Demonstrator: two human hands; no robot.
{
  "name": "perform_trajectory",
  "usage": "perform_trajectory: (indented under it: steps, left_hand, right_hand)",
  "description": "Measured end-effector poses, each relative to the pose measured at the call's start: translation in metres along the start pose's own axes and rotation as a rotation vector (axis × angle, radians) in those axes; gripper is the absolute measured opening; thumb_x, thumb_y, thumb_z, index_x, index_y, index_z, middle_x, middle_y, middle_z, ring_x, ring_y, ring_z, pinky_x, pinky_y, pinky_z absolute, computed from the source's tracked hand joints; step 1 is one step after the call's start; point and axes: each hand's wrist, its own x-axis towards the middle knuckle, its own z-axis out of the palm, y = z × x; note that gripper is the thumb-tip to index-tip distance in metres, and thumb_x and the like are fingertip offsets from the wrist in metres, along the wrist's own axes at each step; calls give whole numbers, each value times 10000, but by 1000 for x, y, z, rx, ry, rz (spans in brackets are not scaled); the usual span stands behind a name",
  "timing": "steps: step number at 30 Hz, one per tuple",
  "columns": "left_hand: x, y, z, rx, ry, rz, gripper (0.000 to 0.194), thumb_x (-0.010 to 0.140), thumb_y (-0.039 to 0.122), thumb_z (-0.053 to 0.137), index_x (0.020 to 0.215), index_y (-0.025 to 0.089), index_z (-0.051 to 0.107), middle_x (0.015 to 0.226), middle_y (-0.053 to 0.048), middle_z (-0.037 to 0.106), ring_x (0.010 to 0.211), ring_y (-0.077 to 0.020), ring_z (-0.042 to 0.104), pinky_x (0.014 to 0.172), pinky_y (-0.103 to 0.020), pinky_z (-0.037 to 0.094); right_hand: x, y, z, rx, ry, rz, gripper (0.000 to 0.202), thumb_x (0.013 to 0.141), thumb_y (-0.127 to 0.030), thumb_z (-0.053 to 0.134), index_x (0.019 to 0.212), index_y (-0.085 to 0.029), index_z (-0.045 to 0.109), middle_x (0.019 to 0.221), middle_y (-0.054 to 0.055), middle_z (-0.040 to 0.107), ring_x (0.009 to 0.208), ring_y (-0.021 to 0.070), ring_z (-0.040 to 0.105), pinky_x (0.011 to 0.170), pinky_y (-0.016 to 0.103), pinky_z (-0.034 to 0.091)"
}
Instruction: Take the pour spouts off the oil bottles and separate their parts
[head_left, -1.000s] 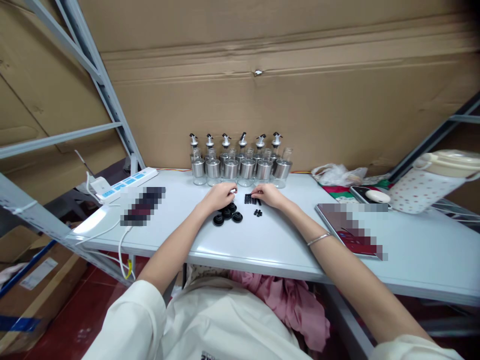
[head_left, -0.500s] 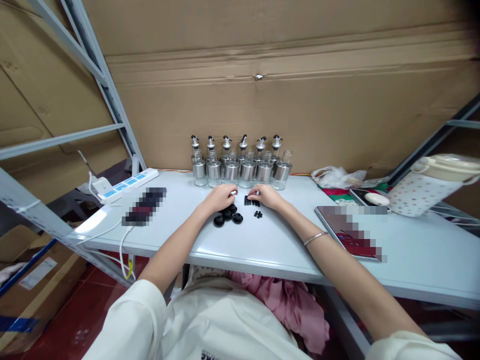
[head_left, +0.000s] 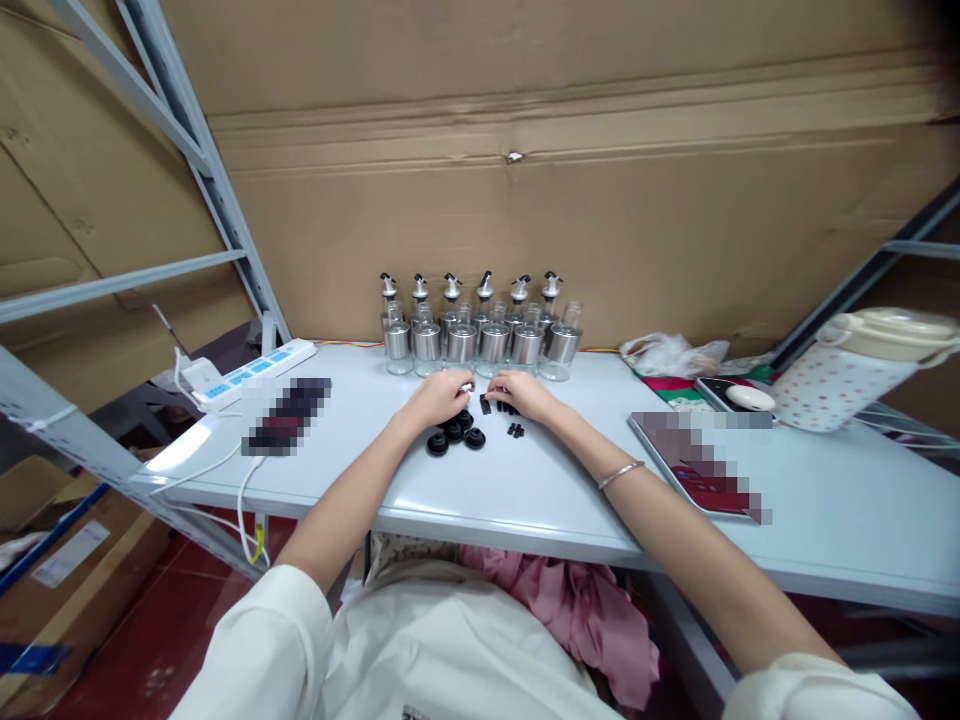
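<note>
My left hand [head_left: 445,397] is closed in a pinch above the table, with a small pale bit showing at its fingertips; what it is I cannot make out. Just below it lies a cluster of round black stoppers [head_left: 454,432]. Thumb and fingers of my right hand [head_left: 523,394] close on a small black piece [head_left: 485,404], a short way from my left fingertips. Under the right hand more small black pieces [head_left: 504,407] are partly hidden, and a group of tinier black parts [head_left: 516,430] lies nearer to me.
Glass bottles with metal bands [head_left: 460,345] stand in rows behind my hands, the rear ones topped with pourer spouts [head_left: 451,287]. To the left are a power strip [head_left: 259,372] and a blurred dark object. A tablet [head_left: 694,465] and a dotted jug [head_left: 847,365] occupy the right.
My right hand has shifted left with a small black piece, nearer to my left hand. The left hand stays nearly where it was.
</note>
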Motion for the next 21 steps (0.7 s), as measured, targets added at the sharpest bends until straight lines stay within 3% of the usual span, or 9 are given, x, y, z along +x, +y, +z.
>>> perform_trajectory:
  steps: [12, 21]
  left_hand:
    - [0, 1, -1, -2, -6, -18, 245, 744, 120, 421, 885, 169, 614, 845, -56, 654, 806, -193, 586, 743, -276, 436]
    - [1, 0, -1, -7, -3, -14, 240, 736, 113, 426, 878, 169, 611, 827, -50, 648, 774, -184, 580, 725, -270, 433]
  right_hand:
    - [2, -1, 4, -28, 57, -47, 158, 848, -252, 565, 867, -183, 706, 837, 74, 616, 835, 193, 566, 765, 286, 426]
    - [0, 2, 2, 17, 37, -18, 143, 830, -193, 560, 797, -164, 696, 803, 63, 622, 783, 178, 564, 753, 274, 423]
